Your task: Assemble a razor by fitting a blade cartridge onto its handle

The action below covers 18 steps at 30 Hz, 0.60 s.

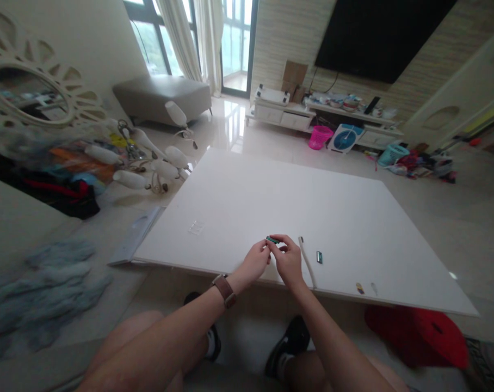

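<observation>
Over the near part of the white tabletop (263,196), my left hand (256,261) and my right hand (288,258) meet. Their fingertips pinch a small green-and-black piece (272,239) that looks like a razor cartridge; fingers hide part of it. A slim pale stick (307,261) with a dark upper end lies just right of my right hand, apart from it. Further right rests a similar green-and-black piece (319,257). Left of my hands is a small clear plastic piece (196,227).
Near the right front edge lie a small yellow-and-dark item (360,288) and a small clear item (374,288). A red object (418,335) sits below that edge. A lamp with several white shades (176,158) stands beyond the left side.
</observation>
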Each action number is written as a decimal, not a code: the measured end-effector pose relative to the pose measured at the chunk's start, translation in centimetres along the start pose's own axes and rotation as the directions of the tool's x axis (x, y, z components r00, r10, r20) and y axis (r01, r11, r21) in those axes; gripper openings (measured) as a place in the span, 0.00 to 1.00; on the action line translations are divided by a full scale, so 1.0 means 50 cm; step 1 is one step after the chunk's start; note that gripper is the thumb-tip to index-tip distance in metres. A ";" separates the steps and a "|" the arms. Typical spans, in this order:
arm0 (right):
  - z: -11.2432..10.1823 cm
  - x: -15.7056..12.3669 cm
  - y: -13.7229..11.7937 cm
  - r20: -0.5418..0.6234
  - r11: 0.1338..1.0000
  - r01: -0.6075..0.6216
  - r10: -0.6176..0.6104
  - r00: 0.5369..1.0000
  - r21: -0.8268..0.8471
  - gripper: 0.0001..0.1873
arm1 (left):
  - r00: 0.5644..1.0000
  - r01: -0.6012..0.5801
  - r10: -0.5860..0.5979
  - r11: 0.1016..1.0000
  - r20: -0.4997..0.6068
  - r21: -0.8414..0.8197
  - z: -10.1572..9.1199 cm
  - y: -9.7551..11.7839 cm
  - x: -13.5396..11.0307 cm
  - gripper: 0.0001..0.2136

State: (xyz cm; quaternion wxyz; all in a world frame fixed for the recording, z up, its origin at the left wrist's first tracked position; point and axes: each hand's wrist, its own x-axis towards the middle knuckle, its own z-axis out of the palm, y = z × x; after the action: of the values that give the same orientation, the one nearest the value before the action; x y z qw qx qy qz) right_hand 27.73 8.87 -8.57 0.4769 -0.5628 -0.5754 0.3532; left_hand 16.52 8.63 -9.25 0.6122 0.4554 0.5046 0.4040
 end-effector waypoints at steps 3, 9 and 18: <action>-0.002 0.000 -0.007 -0.008 0.998 0.050 -0.050 0.999 -0.031 0.09 | 0.999 -0.036 0.037 0.997 -0.012 0.061 -0.005 0.004 -0.001 0.09; -0.005 0.004 -0.012 -0.046 0.984 0.107 -0.114 0.992 -0.146 0.08 | 0.978 -0.101 0.177 0.866 -0.112 0.489 -0.027 0.024 -0.015 0.10; -0.005 0.004 0.001 -0.109 0.992 0.016 -0.030 0.994 -0.122 0.12 | 0.972 -0.045 0.163 0.836 -0.168 0.548 -0.043 0.035 -0.010 0.08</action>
State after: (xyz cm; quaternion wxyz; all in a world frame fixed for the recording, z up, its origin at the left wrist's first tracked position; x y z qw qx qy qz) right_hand 28.01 9.03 -8.54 0.4773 -0.6027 -0.5748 0.2803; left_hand 14.28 8.92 -7.59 0.3801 0.5914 0.6333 0.3236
